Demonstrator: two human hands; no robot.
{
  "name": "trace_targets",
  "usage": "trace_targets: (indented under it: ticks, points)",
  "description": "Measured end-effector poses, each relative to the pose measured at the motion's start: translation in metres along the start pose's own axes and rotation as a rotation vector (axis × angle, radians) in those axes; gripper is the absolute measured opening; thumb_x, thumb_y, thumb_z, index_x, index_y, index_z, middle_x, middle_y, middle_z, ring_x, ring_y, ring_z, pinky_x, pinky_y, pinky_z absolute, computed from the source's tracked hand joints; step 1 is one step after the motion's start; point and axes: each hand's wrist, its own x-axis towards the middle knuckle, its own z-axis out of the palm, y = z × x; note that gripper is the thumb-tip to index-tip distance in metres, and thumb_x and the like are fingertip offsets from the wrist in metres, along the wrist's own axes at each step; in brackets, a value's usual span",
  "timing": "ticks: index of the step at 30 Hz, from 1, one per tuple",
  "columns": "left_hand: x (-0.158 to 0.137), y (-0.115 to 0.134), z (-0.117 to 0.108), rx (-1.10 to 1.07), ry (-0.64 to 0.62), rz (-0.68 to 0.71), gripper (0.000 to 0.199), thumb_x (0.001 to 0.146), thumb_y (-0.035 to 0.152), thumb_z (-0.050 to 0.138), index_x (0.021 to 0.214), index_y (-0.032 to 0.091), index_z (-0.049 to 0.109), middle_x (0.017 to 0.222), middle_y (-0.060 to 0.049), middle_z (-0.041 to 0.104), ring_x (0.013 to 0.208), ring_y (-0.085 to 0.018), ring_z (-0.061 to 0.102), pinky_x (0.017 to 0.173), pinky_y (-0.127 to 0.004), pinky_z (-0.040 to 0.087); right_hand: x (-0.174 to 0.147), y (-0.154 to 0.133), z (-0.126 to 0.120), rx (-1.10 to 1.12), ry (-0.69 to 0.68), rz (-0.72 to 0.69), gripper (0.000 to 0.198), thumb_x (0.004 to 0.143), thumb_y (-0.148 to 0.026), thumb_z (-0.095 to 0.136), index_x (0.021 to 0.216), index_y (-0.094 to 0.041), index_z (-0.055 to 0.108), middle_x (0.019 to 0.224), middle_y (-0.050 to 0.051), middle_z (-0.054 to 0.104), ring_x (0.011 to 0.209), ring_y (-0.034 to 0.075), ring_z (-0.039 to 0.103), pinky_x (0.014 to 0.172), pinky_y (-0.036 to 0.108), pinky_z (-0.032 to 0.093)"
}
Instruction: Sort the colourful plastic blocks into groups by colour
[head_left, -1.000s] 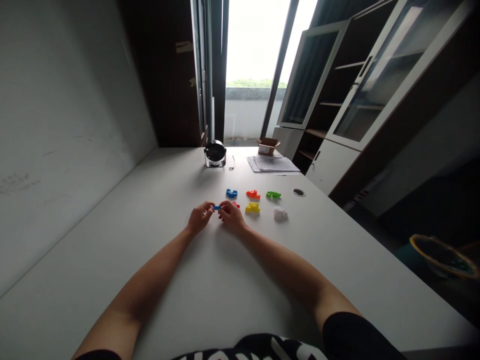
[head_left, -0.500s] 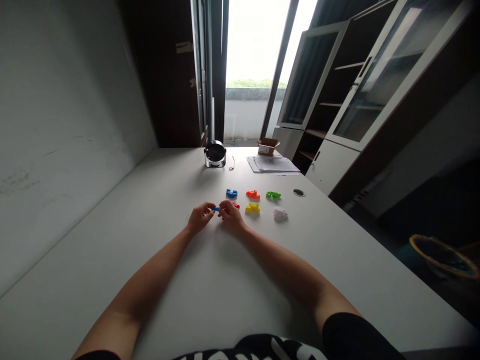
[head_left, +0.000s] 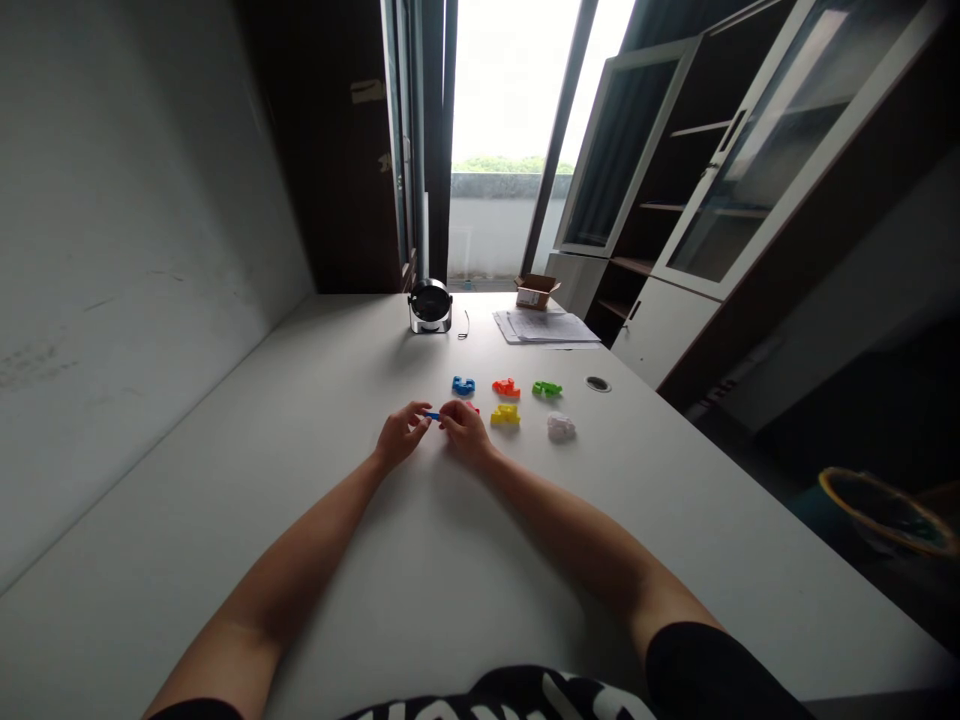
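A small blue plastic piece (head_left: 433, 415) spans the gap between my two hands, its exact kind too small to tell. My left hand (head_left: 403, 436) pinches its left end between thumb and fingers. On the other end, my right hand (head_left: 463, 432) has its fingers closed. Behind my right fingers a pink piece (head_left: 472, 407) shows only in part. Just beyond lie blue pieces (head_left: 463, 386), with orange pieces (head_left: 506, 388) and green pieces (head_left: 547, 389) in the same row. Yellow pieces (head_left: 505, 415) and clear whitish pieces (head_left: 561, 427) rest to the right of my right hand.
On the white table (head_left: 450, 560), a round black device on a stand (head_left: 430, 305) stands at the back beside a thin dark cord (head_left: 464, 327). Papers (head_left: 546, 328) and an open cardboard box (head_left: 536, 291) are at the back right. A round cable hole (head_left: 598, 384) sits near the right edge.
My hands stay in nearly the same place around the blue piece. The fingers of both hands have shifted slightly, and a bit more of the piece shows between them.
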Motion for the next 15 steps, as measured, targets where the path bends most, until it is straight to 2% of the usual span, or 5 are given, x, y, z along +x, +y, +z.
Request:
trace_targets:
  ticks: [8, 12, 15]
  points:
    - [0.0021, -0.0050, 0.0004, -0.021, -0.038, 0.004, 0.019, 0.094, 0.034, 0.059, 0.105, 0.024, 0.071, 0.089, -0.001, 0.076, 0.076, -0.016, 0.068, 0.071, -0.026, 0.053, -0.0042, -0.0094, 0.0015, -0.182, -0.003, -0.105, 0.013, 0.084, -0.035, 0.059, 0.083, -0.022, 0.061, 0.083, 0.002, 0.068, 0.077, 0.018, 0.063, 0.073, 0.031, 0.052]
    - [0.0026, -0.0072, 0.0002, -0.034, -0.033, 0.025, 0.020, 0.094, 0.034, 0.061, 0.107, 0.023, 0.071, 0.092, -0.002, 0.076, 0.076, -0.016, 0.068, 0.072, -0.026, 0.053, -0.0037, -0.0078, 0.0011, -0.167, 0.018, -0.135, 0.017, 0.086, -0.038, 0.058, 0.085, -0.022, 0.062, 0.083, 0.002, 0.067, 0.076, 0.018, 0.062, 0.073, 0.030, 0.052]
    - [0.0027, -0.0081, 0.0009, -0.050, -0.035, 0.036, 0.021, 0.093, 0.033, 0.061, 0.109, 0.024, 0.071, 0.098, -0.002, 0.077, 0.078, -0.016, 0.069, 0.075, -0.028, 0.054, -0.0034, -0.0052, -0.0003, -0.175, 0.037, -0.103, 0.020, 0.089, -0.041, 0.057, 0.088, -0.022, 0.063, 0.082, 0.001, 0.067, 0.075, 0.018, 0.061, 0.071, 0.030, 0.051]
